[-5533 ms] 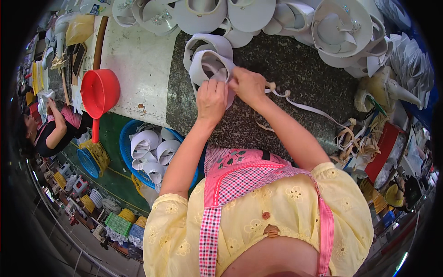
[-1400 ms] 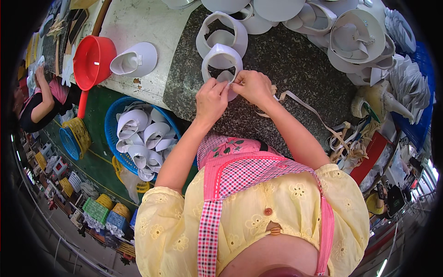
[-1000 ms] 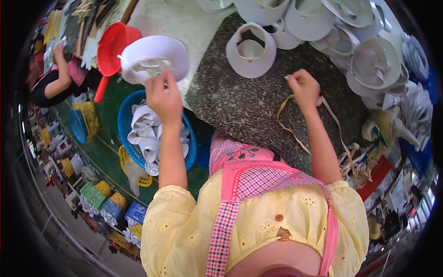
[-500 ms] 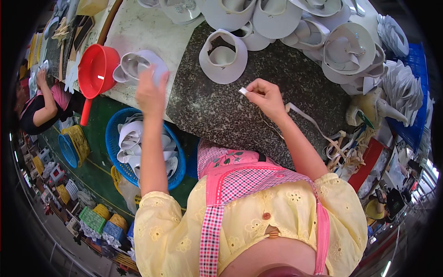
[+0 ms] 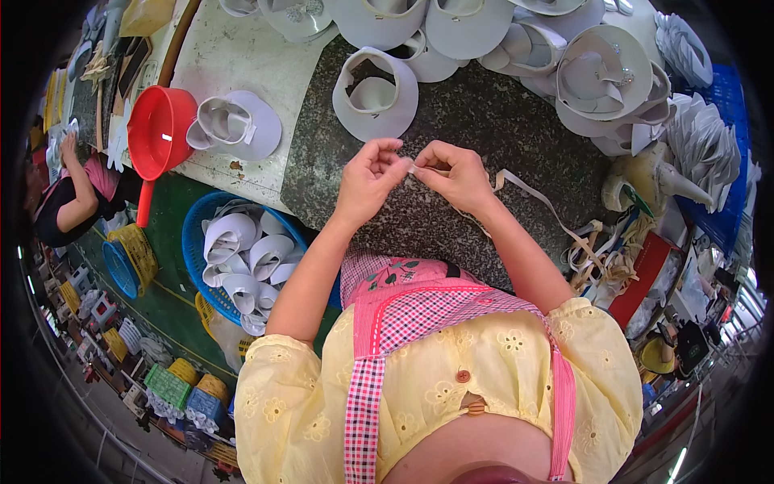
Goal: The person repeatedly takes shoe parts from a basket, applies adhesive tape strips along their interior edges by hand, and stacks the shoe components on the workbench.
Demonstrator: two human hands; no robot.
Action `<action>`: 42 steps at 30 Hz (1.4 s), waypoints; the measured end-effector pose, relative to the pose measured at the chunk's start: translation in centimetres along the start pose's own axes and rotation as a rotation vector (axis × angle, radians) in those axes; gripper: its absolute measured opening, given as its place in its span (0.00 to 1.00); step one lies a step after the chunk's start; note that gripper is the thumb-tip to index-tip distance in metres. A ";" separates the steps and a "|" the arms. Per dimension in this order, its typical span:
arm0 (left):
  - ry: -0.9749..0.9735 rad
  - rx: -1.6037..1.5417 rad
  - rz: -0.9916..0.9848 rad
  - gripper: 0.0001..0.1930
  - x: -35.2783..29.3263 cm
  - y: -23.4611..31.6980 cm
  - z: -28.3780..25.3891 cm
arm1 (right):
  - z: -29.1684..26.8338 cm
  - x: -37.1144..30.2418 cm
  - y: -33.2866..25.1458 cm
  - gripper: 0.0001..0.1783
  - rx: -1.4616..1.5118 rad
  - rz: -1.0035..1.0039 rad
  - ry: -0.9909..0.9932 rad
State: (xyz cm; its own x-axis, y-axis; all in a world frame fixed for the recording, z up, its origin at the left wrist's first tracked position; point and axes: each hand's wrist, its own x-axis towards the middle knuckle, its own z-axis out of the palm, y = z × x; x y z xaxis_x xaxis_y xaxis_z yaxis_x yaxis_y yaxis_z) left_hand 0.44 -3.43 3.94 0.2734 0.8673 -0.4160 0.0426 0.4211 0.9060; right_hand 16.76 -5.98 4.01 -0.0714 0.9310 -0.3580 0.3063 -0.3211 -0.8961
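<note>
Over the dark speckled work surface (image 5: pixel 524 153), my two hands meet at the fingertips. My right hand (image 5: pixel 458 179) pinches a small white strip (image 5: pixel 414 168) between thumb and forefinger. The thumb and fingers of my left hand (image 5: pixel 371 184) close on the strip's other end; its other fingers are curled. Just beyond stands a white visor-shaped piece (image 5: pixel 376 125), seemingly a shoe upper, with a cream-edged opening. A similar white piece (image 5: pixel 260 133) rests on the pale board to the left. To the right of my right wrist lies a long cream strip (image 5: pixel 536 202).
A red long-handled scoop (image 5: pixel 192 105) stands at the board's left edge. Below it, a blue basket (image 5: pixel 190 242) holds several white pieces. More white pieces (image 5: pixel 605 73) are piled at the far right, near a blue crate (image 5: pixel 730 194). A co-worker's arm (image 5: pixel 76 202) shows far left.
My left hand has moved right, from beside the white piece on the pale board to the strip in my right hand. My right hand has moved slightly left. The view has shifted a little.
</note>
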 end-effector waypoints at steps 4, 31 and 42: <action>-0.029 0.082 0.043 0.04 -0.4 -0.3 -0.4 | 0.3 0.1 -0.1 0.09 -0.023 -0.050 0.007; 0.402 0.429 0.334 0.05 4.8 -3.1 -2.9 | 2.5 6.7 1.1 0.12 -0.236 0.091 0.101; 0.482 0.691 0.559 0.08 7.2 -5.2 -2.9 | 3.7 8.7 2.0 0.12 -0.372 0.078 0.252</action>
State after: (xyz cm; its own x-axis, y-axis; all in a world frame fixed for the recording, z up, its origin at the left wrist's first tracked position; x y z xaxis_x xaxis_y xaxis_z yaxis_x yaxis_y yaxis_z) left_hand -0.57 1.35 -3.98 0.0137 0.9724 0.2328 0.6158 -0.1916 0.7643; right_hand 13.20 0.87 -1.90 0.1844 0.9344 -0.3049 0.6249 -0.3509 -0.6974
